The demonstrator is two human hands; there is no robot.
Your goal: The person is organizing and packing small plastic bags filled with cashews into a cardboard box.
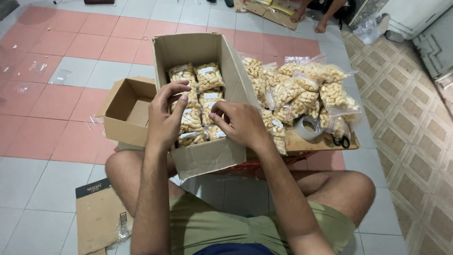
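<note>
**Two hands at packets in open box**

Two hands inside large box (207, 156), over snack packets (198, 101).

Packets: clear bags of pale puffed pieces, white label on each. Packed flat and overlapping in two columns, labels up, filling box floor from far wall to near wall. Tight rows leave little room for shifting.

Left hand (165, 115): over left column. Fingers curled, thumb and forefinger drawn close at the tips, apparently pinching the edge of a packet. Actual grip hidden behind knuckles; cannot tell for sure.

Right hand (238, 123): over right column, near wall. Fingers half bent, tips pressing down on top packet (214, 132). No closed grip visible; contact only.

Box: brown cardboard, flaps raised, resting between the knees and tilted slightly toward the seated person. Keeps contents in view and within reach of both hands.

Small box (127, 111): touching the left wall, open, nothing visible inside.

Loose packets (302, 92): heaped just right of large box, on flat cardboard sheet (321, 141). Near supply, one reach away.

Tape roll (309, 127) and scissors (342, 140): on same sheet, front edge, beside the heap.

Flattened carton (96, 217): on tiled floor (56, 99), by left knee.

Second person's hands (309, 21): far off, top of view, at other cardboard.
</note>
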